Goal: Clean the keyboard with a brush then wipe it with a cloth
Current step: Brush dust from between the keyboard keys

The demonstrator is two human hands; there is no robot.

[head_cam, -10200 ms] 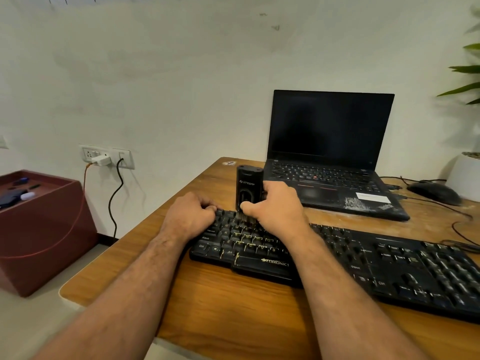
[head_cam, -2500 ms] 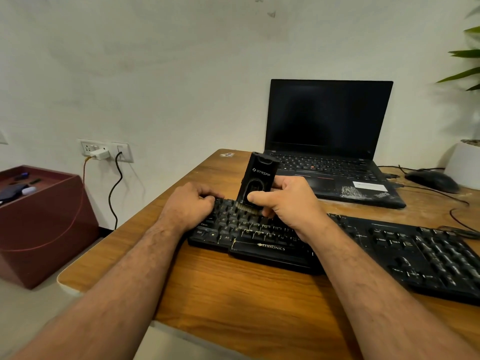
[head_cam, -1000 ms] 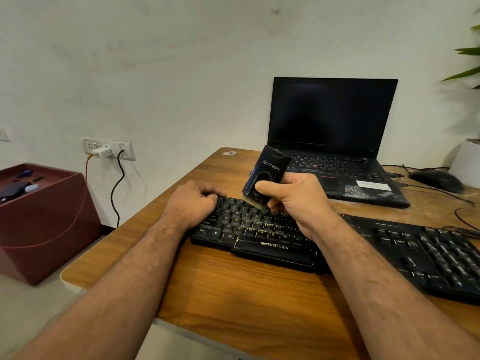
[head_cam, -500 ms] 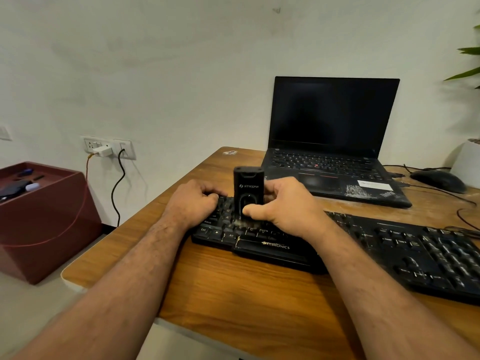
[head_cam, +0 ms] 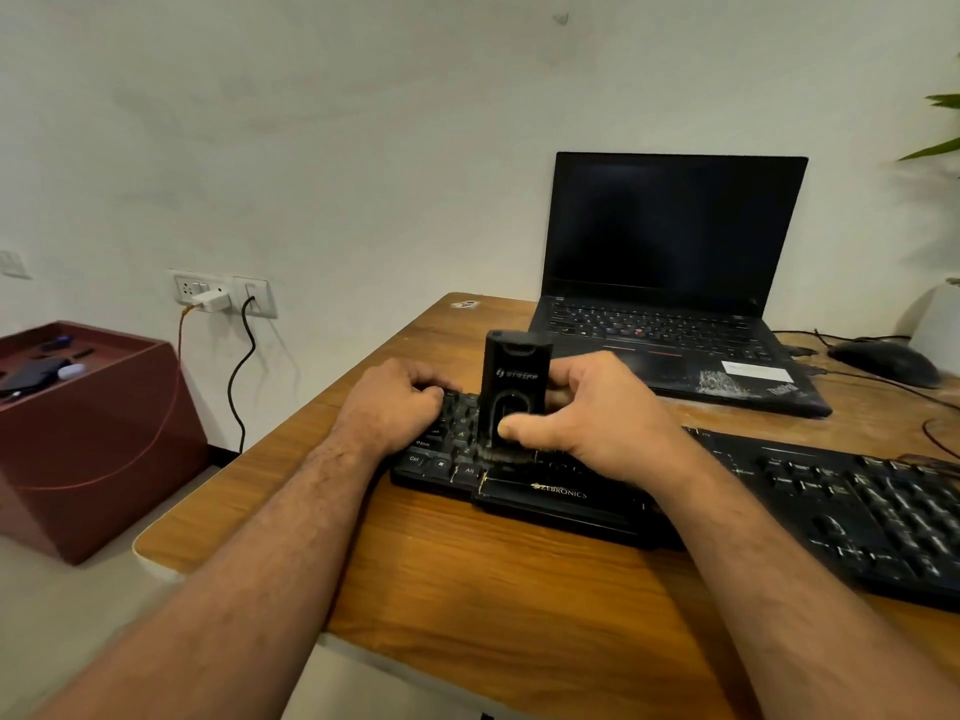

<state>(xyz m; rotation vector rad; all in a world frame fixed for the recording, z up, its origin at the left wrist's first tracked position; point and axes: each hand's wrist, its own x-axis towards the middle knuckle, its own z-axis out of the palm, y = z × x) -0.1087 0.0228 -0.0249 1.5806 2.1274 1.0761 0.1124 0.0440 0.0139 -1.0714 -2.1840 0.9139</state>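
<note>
A black Zebronics keyboard (head_cam: 558,493) lies across the wooden desk (head_cam: 493,589). My right hand (head_cam: 597,413) grips a black block-shaped brush (head_cam: 511,392), held upright with its bristles pressed onto the lower left rows of keys, my thumb on its front face. My left hand (head_cam: 395,402) rests curled on the keyboard's far left end, fingers bent over its top corner. No cloth is in view.
An open black laptop (head_cam: 670,283) sits behind the keyboard. A black mouse (head_cam: 883,362) and cables lie at the right rear, beside a white plant pot (head_cam: 937,317). A maroon box (head_cam: 88,428) stands on the floor at left, under wall sockets (head_cam: 221,293).
The brush went from tilted on the upper key rows to upright, and has swept down toward the front rows. My left hand has stayed on the keyboard's left end.
</note>
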